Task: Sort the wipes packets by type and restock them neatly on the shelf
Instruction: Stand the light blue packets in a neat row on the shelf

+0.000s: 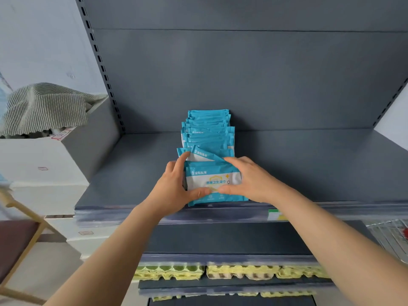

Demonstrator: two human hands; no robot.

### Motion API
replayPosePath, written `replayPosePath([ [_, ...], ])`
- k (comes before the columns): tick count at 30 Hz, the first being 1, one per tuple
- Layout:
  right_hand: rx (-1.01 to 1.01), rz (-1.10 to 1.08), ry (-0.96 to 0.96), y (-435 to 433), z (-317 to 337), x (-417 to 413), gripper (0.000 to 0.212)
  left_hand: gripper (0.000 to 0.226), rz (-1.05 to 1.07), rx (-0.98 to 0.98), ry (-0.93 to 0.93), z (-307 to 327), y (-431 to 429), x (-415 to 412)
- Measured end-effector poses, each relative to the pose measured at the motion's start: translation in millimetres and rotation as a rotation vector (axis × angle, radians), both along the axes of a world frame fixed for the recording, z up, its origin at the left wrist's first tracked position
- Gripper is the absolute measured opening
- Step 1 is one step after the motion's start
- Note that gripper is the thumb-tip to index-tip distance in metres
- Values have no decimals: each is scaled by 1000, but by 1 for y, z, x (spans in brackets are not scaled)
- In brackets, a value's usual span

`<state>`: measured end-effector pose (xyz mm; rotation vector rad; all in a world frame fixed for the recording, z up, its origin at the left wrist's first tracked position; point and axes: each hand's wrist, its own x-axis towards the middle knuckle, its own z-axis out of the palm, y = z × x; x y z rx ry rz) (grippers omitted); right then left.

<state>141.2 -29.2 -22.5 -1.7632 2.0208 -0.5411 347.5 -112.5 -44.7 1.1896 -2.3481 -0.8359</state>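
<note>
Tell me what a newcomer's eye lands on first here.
The row of bright blue wipes packets standing mid-shelf on the dark grey shelf. At its front, the left hand and right hand hold the front packet between them. Yellow egg trays sit lower down.

both hands reach forward, left hand [174, 184] and right hand [247, 180] curled, thumbs nearly touching.

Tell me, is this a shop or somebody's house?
Most likely a shop, or its stockroom. The grey metal shelf has slotted uprights, a row of matching blue wipes packets stands lined up on it, and egg trays are stacked on the shelf below.
</note>
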Motion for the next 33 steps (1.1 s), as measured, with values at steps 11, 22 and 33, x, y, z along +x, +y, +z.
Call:
replayPosePath([
  [11,-226,-127,193,29,19,-5,69,75,101,-406,-93,15,3,0],
  [22,-285,-368,399,131,30,-86,53,40,-263,-712,49,27,76,-145],
  [33,-219,-628,354,318,4,-274,48,29,-519,-610,133,4,235,-376],
])
